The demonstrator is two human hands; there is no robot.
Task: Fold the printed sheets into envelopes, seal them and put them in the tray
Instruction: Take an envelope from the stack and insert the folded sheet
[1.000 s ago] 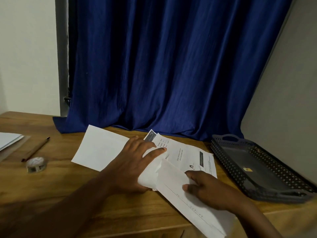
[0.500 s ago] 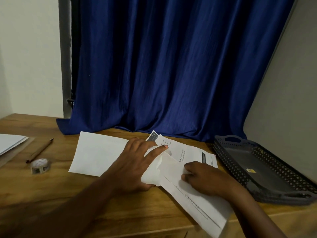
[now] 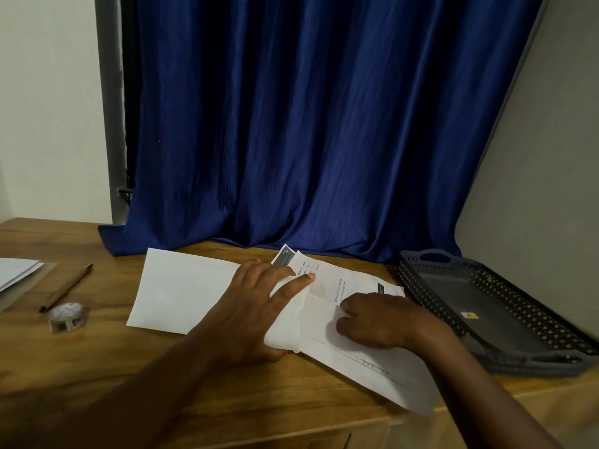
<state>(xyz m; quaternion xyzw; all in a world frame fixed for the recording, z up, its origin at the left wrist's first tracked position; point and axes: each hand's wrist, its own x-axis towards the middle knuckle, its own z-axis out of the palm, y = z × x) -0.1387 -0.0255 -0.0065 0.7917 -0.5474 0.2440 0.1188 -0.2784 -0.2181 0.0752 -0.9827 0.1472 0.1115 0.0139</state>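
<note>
A white envelope (image 3: 181,293) lies flat on the wooden table, its open end toward the right. My left hand (image 3: 252,306) holds that end, fingers spread on top and the thumb underneath. A printed sheet (image 3: 343,286), folded, lies with its left part at the envelope's mouth; its near end hangs past the table edge. My right hand (image 3: 376,319) presses on the sheet with curled fingers. The dark perforated tray (image 3: 431,296) stands at the right, holding only a small yellow sticker.
A roll of patterned tape (image 3: 67,315) and a pencil (image 3: 66,287) lie at the left. A stack of white sheets (image 3: 16,272) sits at the far left edge. A blue curtain (image 3: 308,124) hangs behind the table.
My right hand has slid up and left along the printed sheet toward the envelope's mouth. My left hand has stayed on the envelope.
</note>
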